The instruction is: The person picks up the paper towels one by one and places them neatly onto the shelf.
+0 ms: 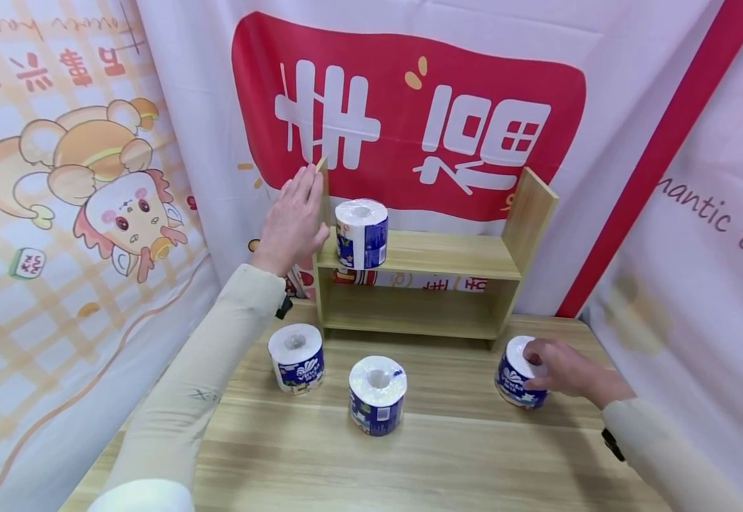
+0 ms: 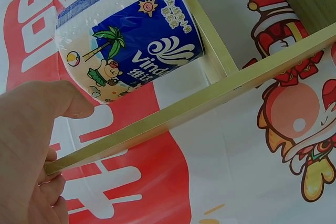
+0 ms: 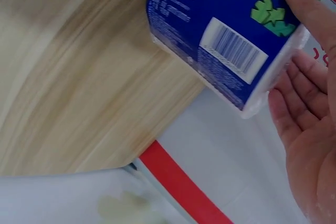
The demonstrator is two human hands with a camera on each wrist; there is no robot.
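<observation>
Right hand (image 1: 566, 370) on the right roll (image 1: 514, 382), left hand (image 1: 291, 217) at the shelf (image 1: 444, 254)

From my station I judge the step to be picking up the right roll for the shelf; the next move calls for a sure grip and a careful lift; I see the right thumb against the wrapper and the fingers bent over the top, pinching it, though whether one enters the core I cannot tell; this roll is near the desk's (image 1: 441, 462) back right corner; the left fingers lie nearly straight along the side panel (image 2: 157, 120), thumb towards the shelved roll (image 1: 361, 238); two more rolls (image 1: 376, 409) stand nearer the desk's left edge.
</observation>
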